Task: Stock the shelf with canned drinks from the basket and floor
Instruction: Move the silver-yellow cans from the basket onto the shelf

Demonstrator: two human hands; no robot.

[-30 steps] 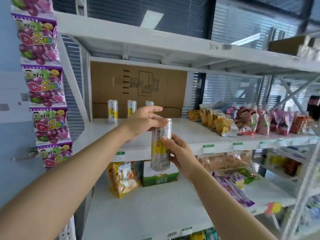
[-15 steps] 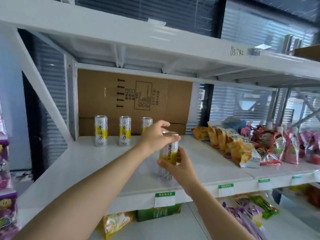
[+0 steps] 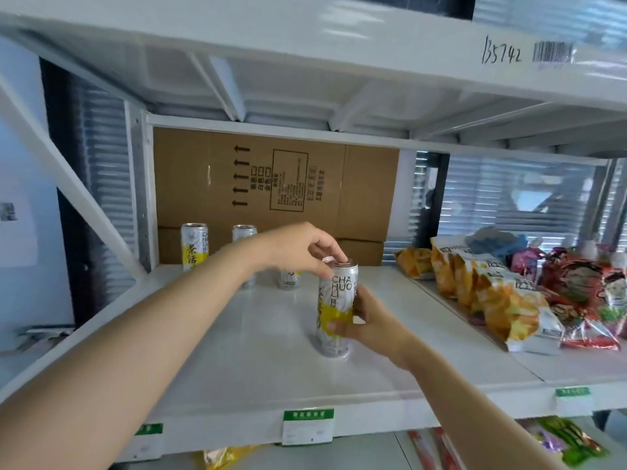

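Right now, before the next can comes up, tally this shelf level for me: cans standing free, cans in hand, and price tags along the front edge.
Free-standing cans: 3
Held can, between left grip and right grip: 1
Green price tags: 3
Total: 7

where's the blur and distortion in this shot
Head view: wide-angle bowing curves the top shelf; left hand atop the can is smeared, though the can's lettering reads clearly; bags at right look soft; blinds glow with backlight, and the shelf shows mild sheen.
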